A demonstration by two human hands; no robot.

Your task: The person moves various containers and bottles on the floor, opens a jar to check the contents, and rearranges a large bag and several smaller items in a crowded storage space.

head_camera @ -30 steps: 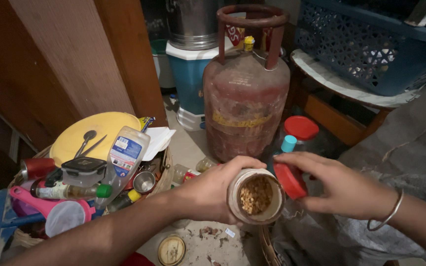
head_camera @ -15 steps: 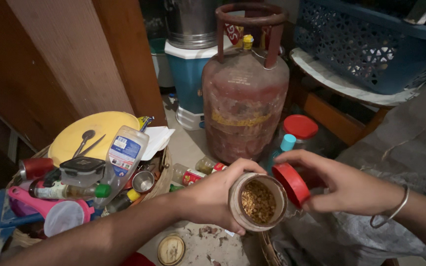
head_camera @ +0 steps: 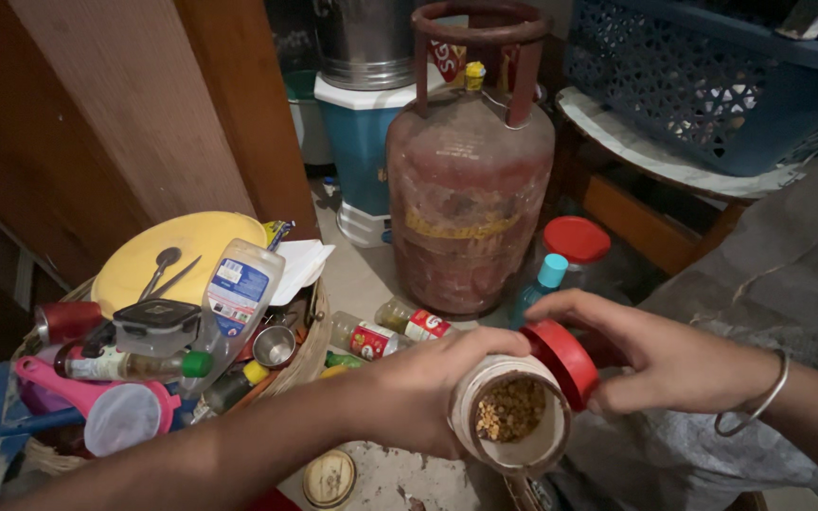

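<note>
My left hand (head_camera: pixel 423 393) grips a small clear jar (head_camera: pixel 513 426) holding brown seeds, its mouth open and tilted toward me. My right hand (head_camera: pixel 665 355) holds the jar's red lid (head_camera: pixel 565 360) on edge, right against the jar's rim. A thin bangle (head_camera: pixel 759 402) circles my right wrist. Both hands meet low in the middle of the view, in front of a rusty red gas cylinder (head_camera: pixel 471 180).
A woven basket (head_camera: pixel 310 350) at the left is crammed with bottles, a yellow plate (head_camera: pixel 168 255), a black-lidded box and a pink funnel (head_camera: pixel 115 412). A red-lidded jar (head_camera: pixel 575 246) and small bottles stand by the cylinder. A blue crate (head_camera: pixel 712 85) sits at the upper right; a round lid (head_camera: pixel 328 478) lies on the floor.
The jar has tilted slightly more toward me and shifted a little right. My right hand has brought the red lid closer, against the jar's rim.
</note>
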